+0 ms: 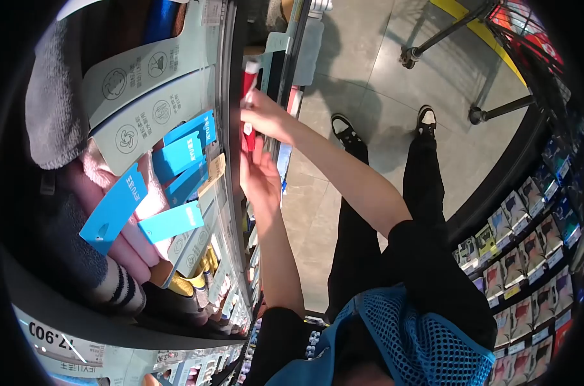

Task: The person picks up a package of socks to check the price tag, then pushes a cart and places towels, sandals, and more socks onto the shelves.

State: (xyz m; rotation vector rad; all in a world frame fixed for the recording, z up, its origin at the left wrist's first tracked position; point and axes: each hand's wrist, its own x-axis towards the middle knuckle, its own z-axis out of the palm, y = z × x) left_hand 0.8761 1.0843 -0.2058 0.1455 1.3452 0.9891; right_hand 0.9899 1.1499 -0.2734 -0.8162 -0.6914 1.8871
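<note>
My right hand (266, 116) is closed around a slim red item with white parts (249, 78), beside the dark shelf upright. Its ends stick out on both sides of my fingers; its exact kind is hidden by the grip. Just below it, my left hand (262, 180) is turned palm up with fingers stretched out and apart, fingertips close to the lower end of the red item. The dark shelf edge (233, 161) hides part of both hands. To their left, folded towels (112, 222) with blue tags (118, 202) fill grey-green display boxes (137, 132).
A price label (63, 341) sits on the shelf front at lower left. Packaged goods hang on a curved-looking rack (530, 257) at right. A wheeled metal frame (446, 38) stands on the grey tiled floor (382, 83), beside yellow tape (498, 51).
</note>
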